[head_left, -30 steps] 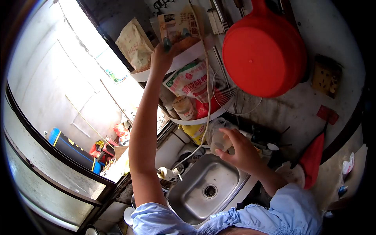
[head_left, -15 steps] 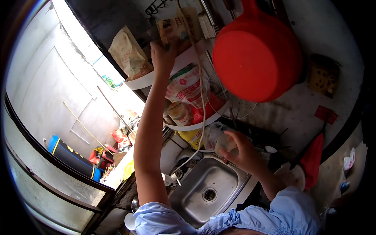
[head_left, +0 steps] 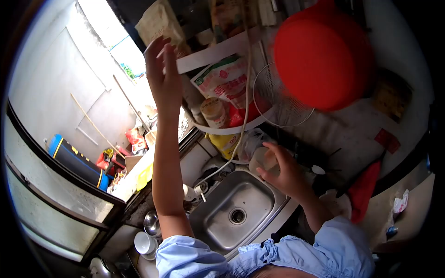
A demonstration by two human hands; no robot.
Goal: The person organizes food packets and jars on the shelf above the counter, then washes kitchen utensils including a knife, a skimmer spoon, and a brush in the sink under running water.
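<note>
My left hand [head_left: 164, 76] is raised, fingers apart, at the left end of the upper shelf [head_left: 208, 52]. It holds nothing and is just below a tall paper bag [head_left: 160, 25], overlapping its lower part in view. Lower down, my right hand [head_left: 288, 175] has its thumb and fingers around a translucent container [head_left: 262, 159] at the back right of the steel sink [head_left: 222, 197]. On the lower shelf stand a red and white bag [head_left: 225, 83] and a jar [head_left: 214, 112].
A red pan-shaped vessel [head_left: 324, 58] hangs at the upper right, beside a wire strainer [head_left: 273, 99]. A pale hose [head_left: 244, 118] runs down past the shelves. White cups [head_left: 144, 243] stand left of the sink. A window opening lies to the left.
My left hand has moved left along the upper shelf, and its fingers have spread. My right hand stays at the container. The view has shifted, so the scene sits differently in it.
</note>
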